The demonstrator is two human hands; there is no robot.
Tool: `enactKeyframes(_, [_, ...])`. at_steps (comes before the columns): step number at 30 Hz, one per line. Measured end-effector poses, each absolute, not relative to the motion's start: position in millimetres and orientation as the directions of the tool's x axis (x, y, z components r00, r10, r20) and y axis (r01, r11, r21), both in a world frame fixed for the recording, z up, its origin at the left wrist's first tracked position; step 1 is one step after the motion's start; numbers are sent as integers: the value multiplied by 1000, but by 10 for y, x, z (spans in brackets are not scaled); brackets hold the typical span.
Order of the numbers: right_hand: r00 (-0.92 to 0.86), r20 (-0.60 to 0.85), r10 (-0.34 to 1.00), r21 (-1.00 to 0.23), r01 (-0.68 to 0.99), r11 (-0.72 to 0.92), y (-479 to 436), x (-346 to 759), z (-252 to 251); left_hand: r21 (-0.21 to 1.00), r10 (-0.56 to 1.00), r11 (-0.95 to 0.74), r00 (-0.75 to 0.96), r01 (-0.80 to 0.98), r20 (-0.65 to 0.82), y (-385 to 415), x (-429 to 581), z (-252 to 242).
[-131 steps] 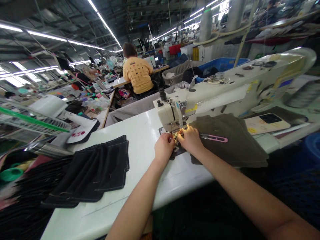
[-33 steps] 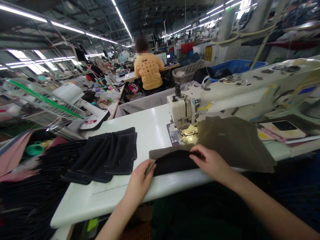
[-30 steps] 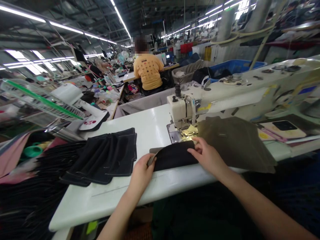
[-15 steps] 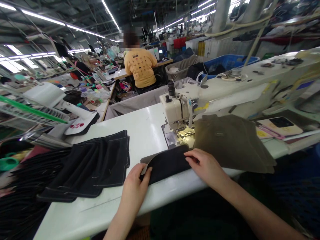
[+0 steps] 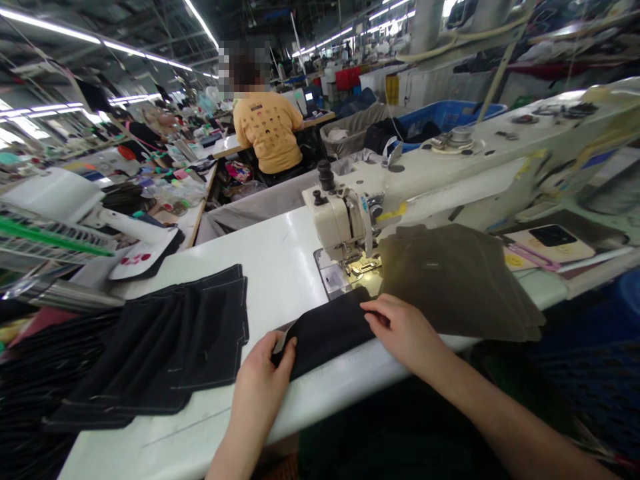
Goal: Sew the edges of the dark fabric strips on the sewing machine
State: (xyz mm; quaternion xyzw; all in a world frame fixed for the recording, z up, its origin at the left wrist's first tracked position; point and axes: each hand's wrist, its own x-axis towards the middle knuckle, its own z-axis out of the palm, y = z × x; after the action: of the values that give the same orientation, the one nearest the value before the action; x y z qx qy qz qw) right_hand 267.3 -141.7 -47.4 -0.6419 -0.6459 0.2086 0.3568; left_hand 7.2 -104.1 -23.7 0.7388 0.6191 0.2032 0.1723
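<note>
A black fabric piece (image 5: 325, 331) with a grey-brown layer showing along its far and left edges lies at the front of the sewing table (image 5: 280, 257). My left hand (image 5: 265, 367) pinches its left end between thumb and fingers. At its right end, my right hand (image 5: 395, 327) grips the edge with thumb and forefinger together. Just beyond the fabric stands a sewing machine (image 5: 340, 223), its lit needle area close to the piece's far right corner. To the right of the needle, a stack of olive-brown fabric panels (image 5: 450, 280) reaches to my right hand.
Black stitched panels (image 5: 200, 340) lie fanned out on the left, beside a dark heap of fabric (image 5: 45, 367). A phone (image 5: 553, 235) and pink scissors (image 5: 537, 257) are at the right. Ahead, a person in a yellow shirt (image 5: 267, 130) sits near a blue bin (image 5: 440, 120).
The camera view has shifted slightly, so the scene sits further left. The fabric's far edge now lies flatter over the grey-brown layer, with both hands still holding its ends.
</note>
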Motion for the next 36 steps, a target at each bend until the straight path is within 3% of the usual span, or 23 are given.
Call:
enactKeyframes(27, [64, 171, 983, -666, 743, 68, -1389, 2680, -435, 514, 986, -168, 150, 841, 78, -1041, 88, -234])
enactKeyframes(31, [32, 235, 972, -532, 841, 101, -1405, 2638, -396, 539, 984, -176, 135, 824, 115, -1055, 85, -226])
enactKeyframes(34, [-72, 376, 924, -369, 903, 221, -1409, 2656, -421, 556, 990, -130, 77, 821, 118, -1064, 65, -194])
enactKeyframes(36, [-157, 432, 888, -331, 888, 318, -1387, 2691, -477, 543, 995, -82, 39, 836, 90, -1059, 44, -179])
